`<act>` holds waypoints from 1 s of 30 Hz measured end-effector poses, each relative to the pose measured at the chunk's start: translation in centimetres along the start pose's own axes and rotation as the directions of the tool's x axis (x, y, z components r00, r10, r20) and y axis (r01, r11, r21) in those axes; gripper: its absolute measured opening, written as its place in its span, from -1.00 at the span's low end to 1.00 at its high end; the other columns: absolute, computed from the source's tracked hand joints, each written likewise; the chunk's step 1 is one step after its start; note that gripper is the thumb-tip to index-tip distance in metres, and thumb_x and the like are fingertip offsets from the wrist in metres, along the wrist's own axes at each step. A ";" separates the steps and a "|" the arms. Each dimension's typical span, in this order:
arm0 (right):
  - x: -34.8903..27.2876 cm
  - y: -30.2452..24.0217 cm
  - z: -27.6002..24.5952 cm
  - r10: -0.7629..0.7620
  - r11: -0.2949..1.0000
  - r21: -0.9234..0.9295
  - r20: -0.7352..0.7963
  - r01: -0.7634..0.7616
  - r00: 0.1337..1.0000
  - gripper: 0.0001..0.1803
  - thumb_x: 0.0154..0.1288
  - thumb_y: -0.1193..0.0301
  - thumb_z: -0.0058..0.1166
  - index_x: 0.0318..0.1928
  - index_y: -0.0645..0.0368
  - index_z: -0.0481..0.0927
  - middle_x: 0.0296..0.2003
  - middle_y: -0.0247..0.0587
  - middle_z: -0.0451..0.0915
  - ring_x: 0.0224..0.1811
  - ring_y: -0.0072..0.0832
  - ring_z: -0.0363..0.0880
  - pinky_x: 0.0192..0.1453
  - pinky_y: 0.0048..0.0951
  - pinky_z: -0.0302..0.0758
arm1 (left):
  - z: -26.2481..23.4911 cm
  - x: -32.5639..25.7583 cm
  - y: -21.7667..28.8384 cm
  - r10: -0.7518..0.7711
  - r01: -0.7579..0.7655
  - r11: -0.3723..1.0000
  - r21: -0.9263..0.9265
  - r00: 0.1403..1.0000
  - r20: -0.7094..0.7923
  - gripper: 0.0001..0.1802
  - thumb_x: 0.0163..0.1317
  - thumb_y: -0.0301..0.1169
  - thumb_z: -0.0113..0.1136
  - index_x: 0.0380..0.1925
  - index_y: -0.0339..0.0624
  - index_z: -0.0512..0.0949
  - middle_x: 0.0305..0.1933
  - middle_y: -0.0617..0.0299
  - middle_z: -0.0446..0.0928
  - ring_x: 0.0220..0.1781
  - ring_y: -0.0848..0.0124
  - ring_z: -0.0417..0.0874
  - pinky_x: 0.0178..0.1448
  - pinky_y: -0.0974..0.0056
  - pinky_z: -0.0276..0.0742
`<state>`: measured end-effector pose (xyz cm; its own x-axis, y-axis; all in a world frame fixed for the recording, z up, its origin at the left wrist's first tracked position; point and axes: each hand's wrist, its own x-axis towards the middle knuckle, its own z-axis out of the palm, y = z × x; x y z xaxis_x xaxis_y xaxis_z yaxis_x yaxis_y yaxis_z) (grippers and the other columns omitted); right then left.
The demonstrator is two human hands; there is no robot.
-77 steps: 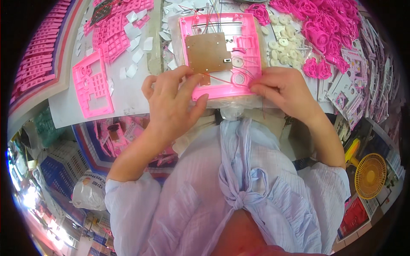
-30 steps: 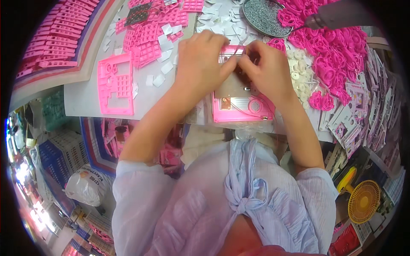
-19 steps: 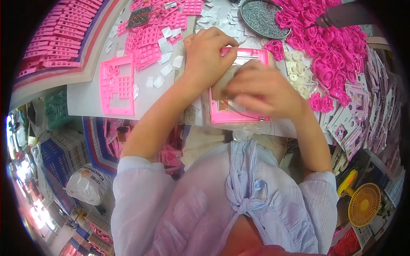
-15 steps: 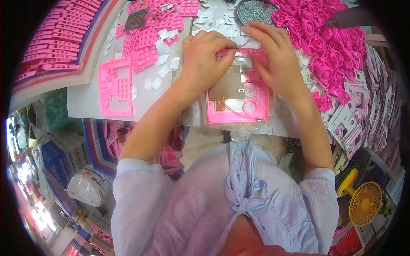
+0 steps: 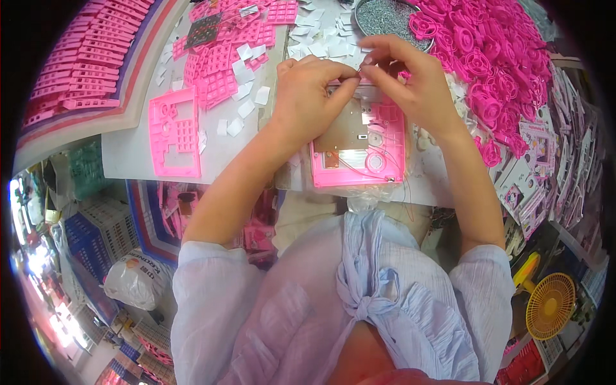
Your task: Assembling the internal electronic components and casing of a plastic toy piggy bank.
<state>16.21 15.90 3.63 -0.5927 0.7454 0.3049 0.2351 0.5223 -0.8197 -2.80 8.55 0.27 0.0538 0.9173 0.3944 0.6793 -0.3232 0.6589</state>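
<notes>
Right hand (image 5: 410,83) has moved in to left hand (image 5: 311,93), which pinches something thin (image 5: 360,72) over pink case (image 5: 359,180); right's grip unclear, likely two-handed work now.

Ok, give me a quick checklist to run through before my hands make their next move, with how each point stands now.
1. Pink housing lying open side up: ok.
2. Brown board lying over the housing, its small switch uncovered: ok.
3. Thin wires all inside the housing: not ok, some trail past its near right corner.
4. Far edge of the housing in plain sight: not ok, the left hand and right hand partly cover it.
5. What is between the fingertips: cannot tell, too small.
6. Pink panel at left, apart from both hands: ok.
</notes>
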 end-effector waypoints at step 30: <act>-1.9 -1.1 0.8 -0.148 0.782 -0.574 0.208 0.243 0.967 -0.93 0.10 0.50 0.17 -0.36 0.20 0.60 -0.35 -0.10 0.59 -0.19 -0.16 0.63 -0.16 -0.16 0.61 | -0.9 -0.8 1.2 -0.209 0.206 0.970 -0.125 0.978 -0.007 -0.82 0.26 -0.41 0.34 -0.17 -0.21 0.72 -0.32 0.22 0.72 -0.37 0.43 0.64 -0.26 0.33 0.51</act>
<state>16.44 13.60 3.53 -0.7679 0.5574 0.3156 0.4822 0.8273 -0.2881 -2.66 7.20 1.34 -0.0941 0.9630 0.2523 0.5785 -0.1534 0.8011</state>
